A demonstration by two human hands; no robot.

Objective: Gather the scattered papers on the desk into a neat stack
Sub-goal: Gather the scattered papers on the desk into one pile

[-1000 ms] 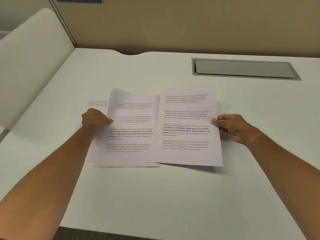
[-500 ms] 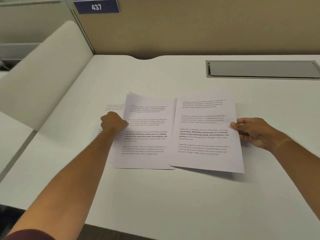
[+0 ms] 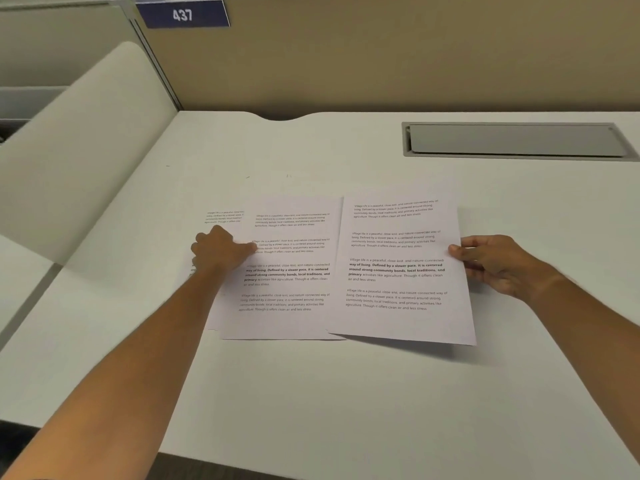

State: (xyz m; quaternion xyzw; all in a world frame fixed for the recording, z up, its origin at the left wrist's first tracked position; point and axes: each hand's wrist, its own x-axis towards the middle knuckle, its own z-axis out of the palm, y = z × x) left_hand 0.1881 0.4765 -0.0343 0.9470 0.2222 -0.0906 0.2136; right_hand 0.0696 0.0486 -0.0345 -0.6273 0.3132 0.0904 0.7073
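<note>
Item 1. White laminate desk top (image 3: pixel 346 393): the near portion, toward 6 o'clock, is left bare; both forearms are extended across it.

Item 2. Right-hand white printed paper sheet (image 3: pixel 398 271), at about 1 o'clock from desk centre. Its near edge is raised slightly, a shadow being cast beneath. Its right margin is pinched by the right hand (image 3: pixel 498 265), thumb on top and fingers underneath, presumably so that it can be slid leftward over the others. Its left edge is laid over the neighbouring sheet.

Item 3. Middle white printed paper sheet (image 3: pixel 291 289), at about 11 o'clock, lying flat. Its left margin is pressed down by the curled left hand (image 3: pixel 221 251), apparently to anchor the pile as it is built.

Item 4. Partly covered white printed sheet (image 3: pixel 223 216), at 10 o'clock; further edges are visible below it, number not determinable. The papers are overlapped but not yet squared.

Item 5. Grey rectangular cable hatch (image 3: pixel 516 140), at 2 o'clock, far.

Item 6. Blue number plate marked 437 (image 3: pixel 182 14), at 11 o'clock, farthest, on the beige partition.
</note>
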